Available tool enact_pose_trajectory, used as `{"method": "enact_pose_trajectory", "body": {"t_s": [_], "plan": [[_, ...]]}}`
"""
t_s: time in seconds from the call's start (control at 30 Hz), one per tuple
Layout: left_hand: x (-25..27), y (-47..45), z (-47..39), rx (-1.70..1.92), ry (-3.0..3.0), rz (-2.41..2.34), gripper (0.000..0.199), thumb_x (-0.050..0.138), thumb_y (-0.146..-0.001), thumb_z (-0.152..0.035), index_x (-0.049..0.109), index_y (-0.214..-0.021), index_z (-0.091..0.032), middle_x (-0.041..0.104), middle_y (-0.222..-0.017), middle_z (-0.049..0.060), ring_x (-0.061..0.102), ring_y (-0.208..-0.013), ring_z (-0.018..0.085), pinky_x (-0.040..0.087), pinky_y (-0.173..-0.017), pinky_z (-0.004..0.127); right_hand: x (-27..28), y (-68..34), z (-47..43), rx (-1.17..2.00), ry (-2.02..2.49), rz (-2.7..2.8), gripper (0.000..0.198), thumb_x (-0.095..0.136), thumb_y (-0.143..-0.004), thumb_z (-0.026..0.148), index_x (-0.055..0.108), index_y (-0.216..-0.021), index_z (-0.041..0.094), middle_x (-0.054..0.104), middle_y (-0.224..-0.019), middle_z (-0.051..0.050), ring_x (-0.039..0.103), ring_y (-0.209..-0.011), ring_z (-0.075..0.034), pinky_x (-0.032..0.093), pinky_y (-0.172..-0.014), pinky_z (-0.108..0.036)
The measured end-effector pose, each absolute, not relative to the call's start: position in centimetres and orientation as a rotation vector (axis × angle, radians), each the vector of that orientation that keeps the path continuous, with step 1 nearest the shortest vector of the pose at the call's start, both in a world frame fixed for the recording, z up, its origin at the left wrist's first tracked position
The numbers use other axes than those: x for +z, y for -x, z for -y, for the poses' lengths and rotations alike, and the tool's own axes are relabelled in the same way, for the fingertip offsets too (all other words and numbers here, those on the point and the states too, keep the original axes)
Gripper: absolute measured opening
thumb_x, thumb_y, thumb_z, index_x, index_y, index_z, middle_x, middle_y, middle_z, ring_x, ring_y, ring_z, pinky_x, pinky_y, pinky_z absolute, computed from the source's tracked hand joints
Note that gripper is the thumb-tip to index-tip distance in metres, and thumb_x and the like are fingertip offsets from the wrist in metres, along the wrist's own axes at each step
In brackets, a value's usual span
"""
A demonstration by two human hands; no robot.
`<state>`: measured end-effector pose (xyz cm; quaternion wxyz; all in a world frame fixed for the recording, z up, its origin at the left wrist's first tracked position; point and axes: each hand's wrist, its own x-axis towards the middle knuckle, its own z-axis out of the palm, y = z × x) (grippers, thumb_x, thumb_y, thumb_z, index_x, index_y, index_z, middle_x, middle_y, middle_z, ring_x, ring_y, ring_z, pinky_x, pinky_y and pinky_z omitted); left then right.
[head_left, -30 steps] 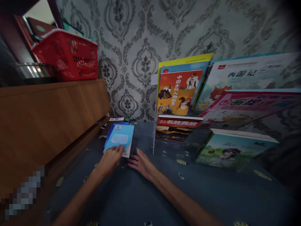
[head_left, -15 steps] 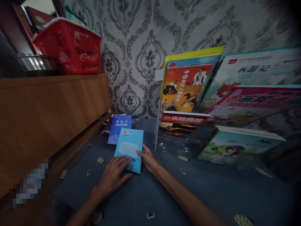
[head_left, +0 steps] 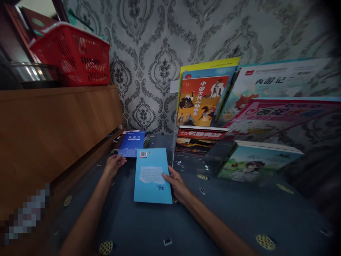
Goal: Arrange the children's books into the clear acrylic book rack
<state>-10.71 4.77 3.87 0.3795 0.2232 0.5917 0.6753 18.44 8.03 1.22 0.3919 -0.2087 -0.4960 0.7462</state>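
Note:
My right hand (head_left: 179, 184) grips the right edge of a light blue book (head_left: 151, 177), thumb on top. Its back cover faces up, with a barcode and a pale text panel. My left hand (head_left: 115, 165) is at the near left corner of a dark blue booklet (head_left: 131, 144), fingers closed against that corner. This booklet has white characters and rests over a small pile of other books, mostly hidden beneath it.
A clear rack (head_left: 174, 142) on the right holds several upright books, among them an orange book (head_left: 204, 101) and a green book (head_left: 261, 163). A wooden cabinet (head_left: 61, 124) on the left carries a red basket (head_left: 77, 57) and a metal bowl (head_left: 33, 73). Patterned wallpaper is behind.
My left hand has left the light blue book and reached forward and left to the dark blue booklet. The light blue book, in my right hand, has moved right and turned slightly.

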Motion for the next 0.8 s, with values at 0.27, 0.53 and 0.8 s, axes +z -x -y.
{"method": "enact_pose_trajectory", "body": {"t_s": [0.27, 0.53, 0.8], "plan": [[1.4, 7.5, -2.4, 1.678, -0.56, -1.525, 0.026, 0.063, -0.089, -0.039, 0.052, -0.089, -0.016, 0.066, -0.065, -0.001, 0.066, -0.052, 0.011, 0.05, -0.049, 0.018, 5.4, -23.0, -6.8, 1.269, 0.495, 1.935, 0.036, 0.06, -0.09, 0.046, 0.072, -0.113, 0.022, 0.075, -0.101, -0.006, 0.069, -0.097, -0.025, 0.053, -0.088, -0.04], [0.5, 3.6, 0.5, 1.398, -1.067, -1.561, 0.048, 0.068, -0.073, -0.06, 0.059, -0.087, -0.015, 0.068, -0.081, 0.005, 0.069, -0.076, 0.018, 0.053, -0.064, 0.025, 1.0, -29.2, -5.9, 0.985, 0.479, 2.449, 0.023, 0.061, -0.09, 0.04, 0.077, -0.105, 0.033, 0.068, -0.129, -0.006, 0.055, -0.129, -0.029, 0.026, -0.115, -0.055], [-0.5, -1.7, 3.2, 1.047, -2.015, -1.862, 0.034, 0.043, -0.095, -0.04, 0.063, -0.108, -0.017, 0.067, -0.11, 0.011, 0.062, -0.106, 0.024, 0.05, -0.094, 0.04, 0.6, -31.3, -5.3, 0.751, 0.593, 2.774, 0.048, 0.059, -0.085, 0.015, 0.065, -0.129, 0.032, 0.058, -0.143, -0.007, 0.047, -0.137, -0.028, 0.019, -0.118, -0.055]]}}
